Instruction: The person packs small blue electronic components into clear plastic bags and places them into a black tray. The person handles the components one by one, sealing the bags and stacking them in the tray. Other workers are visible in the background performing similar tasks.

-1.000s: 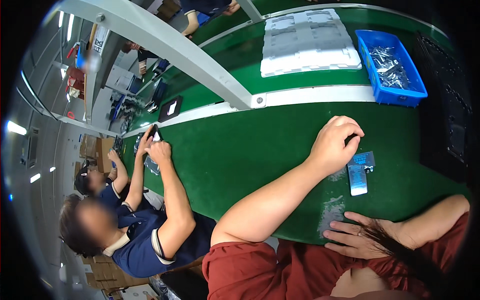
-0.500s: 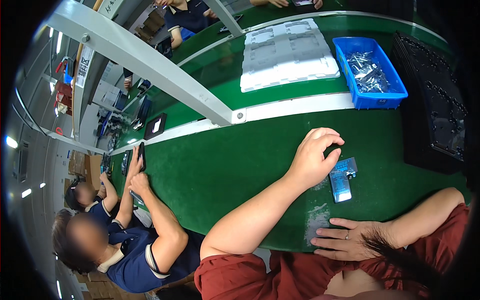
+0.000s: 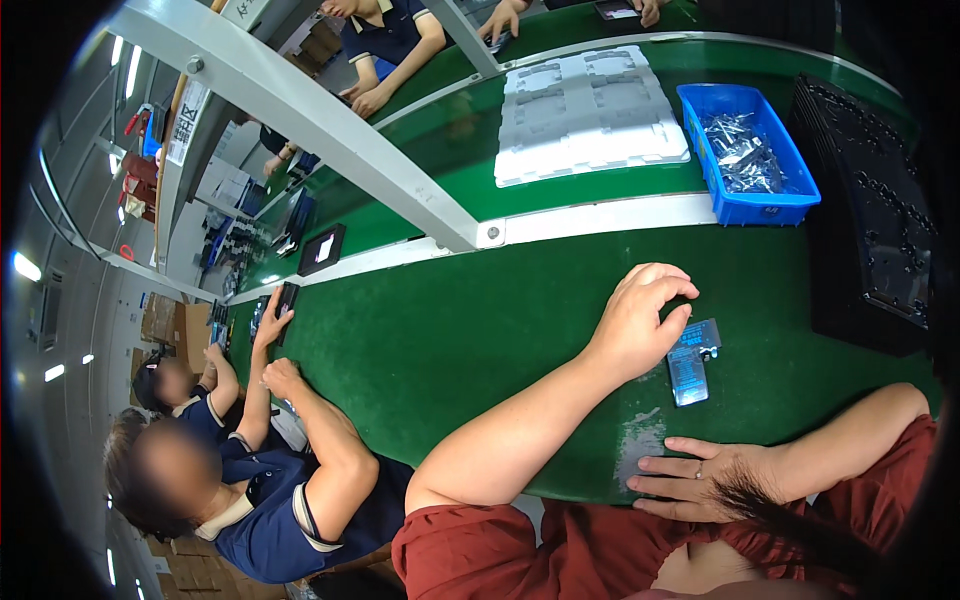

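Note:
A flat phone battery (image 3: 688, 375) with a short flex tab lies on the green work surface (image 3: 480, 340); its face shines blue. Just beyond and left of it rests my left hand (image 3: 643, 317), fingers loosely curved, thumb apart from the forefinger, nothing visible between them. Closer to me, at the table's near edge, my right hand (image 3: 695, 482) lies flat with its fingers spread, a ring on one finger. It holds nothing. A worn greyish patch (image 3: 640, 440) of the surface shows by its fingertips.
Across a white rail stand a blue bin (image 3: 765, 210) of small clear-wrapped parts and a white molded tray (image 3: 590, 120). A tall stack of black trays (image 3: 860, 220) rises at right. A slanted metal post (image 3: 330, 130) crosses the upper left. Co-workers sit at left (image 3: 270, 510) and opposite (image 3: 390, 50).
My hands and the battery stay as they were; the whole view has shifted slightly. The left co-worker's hands have moved apart, and the person opposite has brought their forearms onto the far table.

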